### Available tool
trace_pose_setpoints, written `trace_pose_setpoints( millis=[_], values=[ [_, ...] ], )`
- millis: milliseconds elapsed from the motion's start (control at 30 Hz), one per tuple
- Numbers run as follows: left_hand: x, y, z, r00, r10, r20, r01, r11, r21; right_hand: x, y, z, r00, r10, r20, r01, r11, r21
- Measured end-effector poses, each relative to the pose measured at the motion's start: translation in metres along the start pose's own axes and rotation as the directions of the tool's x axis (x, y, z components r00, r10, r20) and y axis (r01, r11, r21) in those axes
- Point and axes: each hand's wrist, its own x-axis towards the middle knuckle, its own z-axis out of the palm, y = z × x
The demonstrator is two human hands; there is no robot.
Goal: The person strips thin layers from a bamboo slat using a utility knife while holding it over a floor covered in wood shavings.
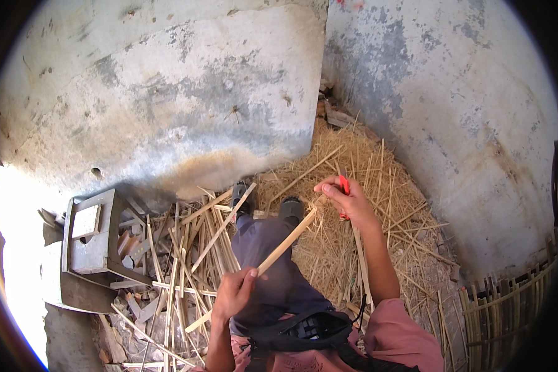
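Observation:
My left hand (232, 296) is closed around a pale bamboo strip (286, 244), which slants across my lap from lower left to upper right. Its lower end sticks out below the fist. Close to the strip's upper end, my right hand (346, 199) is closed on a red-handled tool (344, 183). Red shows above and below the fingers; most of the tool is hidden, so its exact kind is unclear. Thin shavings appear at the strip's tip beside the right fingers.
Loose bamboo strips (178, 266) lie left of my legs, beside a worn wooden box (93, 232). Shavings (328, 248) heap around my shoes (290, 209). A black open pouch (313, 328) sits at my waist. Peeling walls (229, 80) stand ahead; a slatted bamboo piece (508, 310) is at right.

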Motion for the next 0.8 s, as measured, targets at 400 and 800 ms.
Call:
trace_pose_setpoints(
  millis=[400, 800],
  values=[
    [0.006, -0.017, 0.015, 0.994, -0.068, 0.086, 0.09, 0.955, -0.284, -0.004, 0.042, 0.019, 0.952, 0.238, 0.194, -0.307, 0.726, 0.615],
    [0.012, -0.017, 0.016, 0.991, -0.121, 0.052, 0.131, 0.957, -0.261, -0.008, 0.006, 0.012, 0.994, -0.074, -0.083, 0.081, 0.993, 0.081]
  ],
)
